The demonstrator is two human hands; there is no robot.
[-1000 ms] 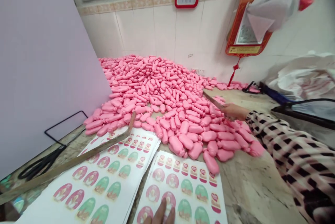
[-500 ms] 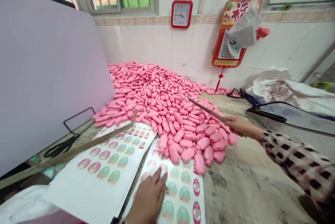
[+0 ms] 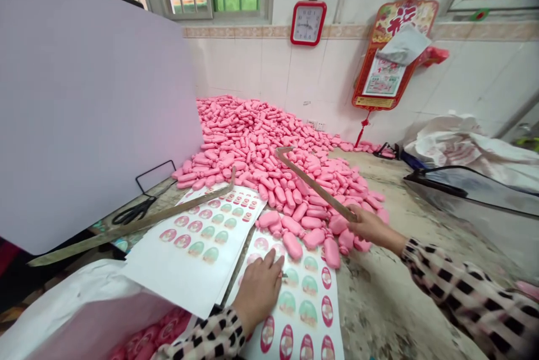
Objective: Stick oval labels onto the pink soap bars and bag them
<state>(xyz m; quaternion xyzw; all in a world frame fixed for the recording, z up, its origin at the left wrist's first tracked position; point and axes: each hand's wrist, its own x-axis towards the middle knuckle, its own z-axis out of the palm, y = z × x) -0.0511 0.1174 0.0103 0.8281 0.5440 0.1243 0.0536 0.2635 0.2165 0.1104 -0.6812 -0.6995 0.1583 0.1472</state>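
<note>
A large heap of pink bottle-shaped pieces [image 3: 252,135] spreads over the tabletop. My right hand [image 3: 373,228] is closed around the near end of a thin hooked wooden stick [image 3: 315,183], whose bent tip lies over the heap. My left hand [image 3: 259,284] rests with fingers stretched out on a sheet of round stickers [image 3: 309,312], printed in green and pink. Several pink pieces cover the far end of that sheet. To its left lies a stack of similar sticker sheets [image 3: 202,236].
Across the left stack lies a second bent stick [image 3: 143,224], near black scissors [image 3: 133,211]. A pale upright panel [image 3: 101,96] stands at left. A white sack [image 3: 76,315] with pink pieces is at lower left. A clear black-edged cover [image 3: 471,208] lies at right.
My right hand has moved left and nearer, and the stick's hooked tip now shows over the heap. My left hand stays on the sticker sheet. The whole view has shifted slightly.
</note>
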